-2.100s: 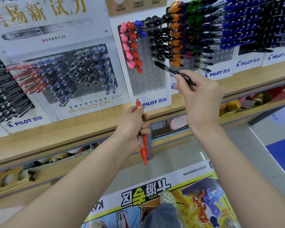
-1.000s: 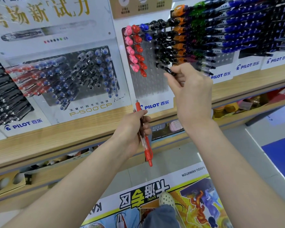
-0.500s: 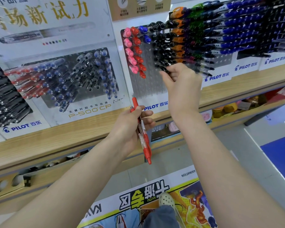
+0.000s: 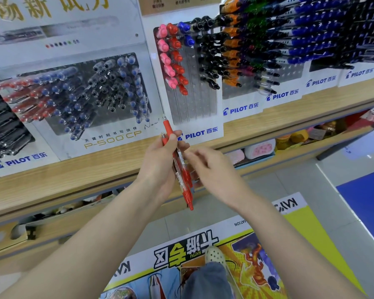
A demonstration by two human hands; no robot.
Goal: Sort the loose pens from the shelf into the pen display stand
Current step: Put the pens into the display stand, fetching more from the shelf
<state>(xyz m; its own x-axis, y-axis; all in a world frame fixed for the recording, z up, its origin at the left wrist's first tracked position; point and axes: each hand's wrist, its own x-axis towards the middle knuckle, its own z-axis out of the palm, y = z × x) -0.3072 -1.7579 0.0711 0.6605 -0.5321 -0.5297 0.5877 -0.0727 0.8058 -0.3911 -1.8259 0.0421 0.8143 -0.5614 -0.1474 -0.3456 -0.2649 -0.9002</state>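
Red pens [image 4: 179, 167], at least two, sit bunched in a person's left hand [image 4: 160, 167]. Its fingers and thumb wrap the barrels, tips down, in front of the wooden shelf [image 4: 73, 180] and just below the stand [image 4: 192, 104]. The right hand [image 4: 216, 171] hovers just beside them with its fingers [image 4: 192, 155] at the barrels. Blur hides whether they pinch a pen or only touch it.

The sorting looks partly done. On the stand, a pink column [image 4: 165, 59] and a red column [image 4: 177, 59] each run about halfway down. The black pens [image 4: 209, 61] reach a similar depth, and only two blue pens [image 4: 186, 33] hang at the top. The lower half of the perforated panel stands bare, so slots remain under every colour.

What is left, by this view, is to seat the red pens in hand, most likely below the last red one. The right hand seems poised to draw one out for that. How many more loose pens wait elsewhere cannot be told.
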